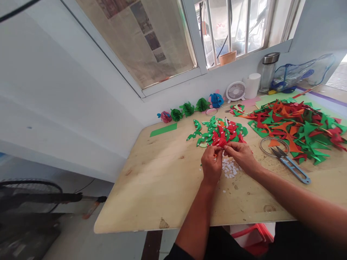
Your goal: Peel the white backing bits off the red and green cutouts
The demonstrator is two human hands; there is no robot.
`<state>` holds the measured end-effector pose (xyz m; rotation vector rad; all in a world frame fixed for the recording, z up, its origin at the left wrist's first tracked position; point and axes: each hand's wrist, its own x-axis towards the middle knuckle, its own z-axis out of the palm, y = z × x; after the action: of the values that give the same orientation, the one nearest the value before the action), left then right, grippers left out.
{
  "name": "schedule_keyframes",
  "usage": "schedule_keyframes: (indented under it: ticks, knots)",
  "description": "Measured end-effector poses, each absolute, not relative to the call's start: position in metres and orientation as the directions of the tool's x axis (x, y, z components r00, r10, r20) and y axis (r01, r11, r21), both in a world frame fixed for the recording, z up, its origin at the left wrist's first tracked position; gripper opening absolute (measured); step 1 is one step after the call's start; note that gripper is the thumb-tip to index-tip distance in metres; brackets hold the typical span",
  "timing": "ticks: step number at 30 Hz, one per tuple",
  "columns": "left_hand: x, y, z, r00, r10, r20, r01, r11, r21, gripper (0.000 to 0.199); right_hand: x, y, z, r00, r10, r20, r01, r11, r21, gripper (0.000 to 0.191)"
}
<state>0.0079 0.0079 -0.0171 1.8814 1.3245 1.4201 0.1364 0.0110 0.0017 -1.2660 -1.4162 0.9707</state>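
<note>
Left hand (211, 162): thumb and fingertips pinched together on the near edge of the red paper (220, 142). Right hand (242, 155): fingertips at the same edge, touching or nearly so; cannot tell whether they grip. The red paper is at the fingertips, at the near side of the dotted cut-outs (208, 133).

Handling, judged: thin paper creases easily, so a light pinch close to the edge serves best. Edges are better lined up before any pressure. Forearms low over the tabletop (151, 180) should steady fine work. The white bits (231, 168) lie loose just below the fingers; a sleeve or draught could scatter them.

Surface: pale wood, knotted, chipped at the near edge. Scraps (298, 126) heaped at right, mostly red, green and orange. Snips (294, 167) lie with blades parted, tips at the ring (272, 138). Green strip (163, 130) near the far left corner.

Room: folded paper figures (188, 108) lined along the wall; fan (235, 91) and bottle (268, 74) farther right. Barred window (229, 30) above, daylight coming through. Red stool (257, 234) partly visible below.
</note>
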Motion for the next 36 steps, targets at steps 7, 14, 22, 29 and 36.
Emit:
schedule_keyframes:
  ticks: [7, 14, 22, 29, 36]
  knots:
    - [0.007, 0.007, -0.017, 0.033, 0.881, 0.472, 0.443, -0.437, 0.783, 0.013, 0.137, 0.013, -0.004, 0.003, 0.988, 0.152, 0.205, 0.148, -0.967, 0.030]
    - [0.009, 0.005, -0.016, 0.022, 0.900, 0.436, 0.418, -0.404, 0.814, 0.013, 0.135, 0.012, -0.002, 0.020, 0.990, 0.137, 0.126, 0.133, -0.983, 0.029]
    - [0.012, 0.005, -0.010, -0.068, 0.956, 0.285, 0.225, -0.263, 0.938, 0.020, 0.136, 0.012, -0.005, -0.009, 0.981, 0.193, 0.190, 0.191, -0.963, 0.028]
    - [0.014, 0.005, -0.004, -0.096, 0.971, 0.217, 0.081, -0.210, 0.974, 0.019, 0.136, 0.010, -0.003, -0.013, 0.959, 0.282, 0.352, 0.268, -0.897, 0.029]
    - [0.012, 0.009, -0.010, -0.095, 0.980, 0.177, 0.027, -0.175, 0.984, 0.018, 0.136, 0.010, -0.003, -0.015, 0.954, 0.300, 0.393, 0.282, -0.875, 0.031]
